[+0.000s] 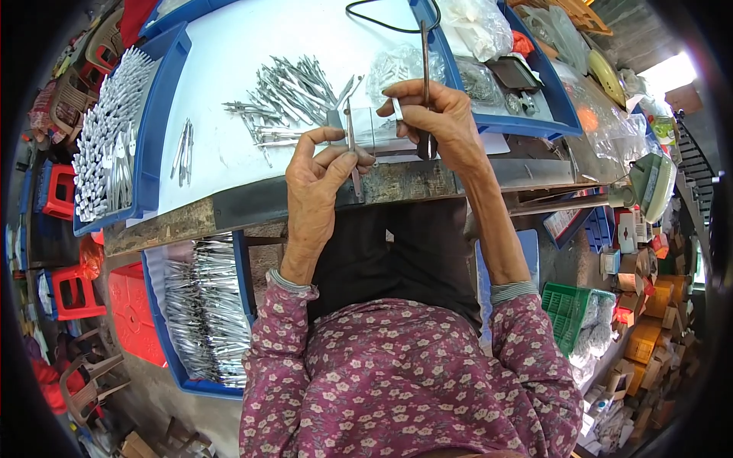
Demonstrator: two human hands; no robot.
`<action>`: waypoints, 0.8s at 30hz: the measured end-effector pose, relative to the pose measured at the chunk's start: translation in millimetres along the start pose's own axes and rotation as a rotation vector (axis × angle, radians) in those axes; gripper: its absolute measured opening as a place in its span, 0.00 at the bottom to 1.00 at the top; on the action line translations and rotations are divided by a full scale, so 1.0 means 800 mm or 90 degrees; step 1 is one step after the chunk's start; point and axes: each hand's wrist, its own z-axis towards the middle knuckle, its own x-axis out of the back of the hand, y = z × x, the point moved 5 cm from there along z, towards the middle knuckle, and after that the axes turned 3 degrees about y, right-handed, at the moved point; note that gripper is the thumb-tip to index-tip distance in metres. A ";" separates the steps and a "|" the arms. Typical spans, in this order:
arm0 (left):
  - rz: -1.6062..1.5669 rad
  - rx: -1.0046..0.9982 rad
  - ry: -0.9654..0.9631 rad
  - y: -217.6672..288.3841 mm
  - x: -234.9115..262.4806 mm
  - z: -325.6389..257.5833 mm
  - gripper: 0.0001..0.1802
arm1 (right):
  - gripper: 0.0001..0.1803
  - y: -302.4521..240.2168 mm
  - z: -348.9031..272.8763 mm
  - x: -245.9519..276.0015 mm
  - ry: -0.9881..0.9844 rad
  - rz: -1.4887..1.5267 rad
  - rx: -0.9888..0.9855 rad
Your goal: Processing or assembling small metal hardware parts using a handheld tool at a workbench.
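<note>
My left hand [314, 172] is closed, pinching a slim silver drawing compass [350, 133] upright between thumb and fingers over the table's front edge. Across from it, my right hand [452, 126] is closed too. Its thumb and forefinger pinch a small pale strip [396, 108], and a long dark screwdriver-like tool [425, 57] stands upright in the same hand. The strip and the compass are apart. Just beyond my left hand lies a loose pile of similar silver compasses [294, 88]. A few more compasses [182, 156] lie together farther left on the white sheet.
A blue tray [164, 122] packed with white-topped pieces stands at the left. Below the table, another blue tray [174, 366] holds metal compasses. A clear plastic bag [405, 65] and a black cord [382, 24] lie behind my hands. At right is a blue parts tray [527, 126].
</note>
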 end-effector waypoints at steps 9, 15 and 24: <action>-0.035 0.024 0.002 -0.010 0.007 -0.003 0.11 | 0.11 -0.004 -0.013 -0.012 -0.009 -0.025 0.009; -0.069 0.046 -0.001 -0.015 0.012 -0.004 0.11 | 0.08 -0.001 -0.019 -0.016 -0.004 -0.056 -0.001; -0.127 0.078 -0.014 -0.025 0.013 -0.005 0.12 | 0.09 0.013 -0.030 -0.014 0.006 -0.011 -0.030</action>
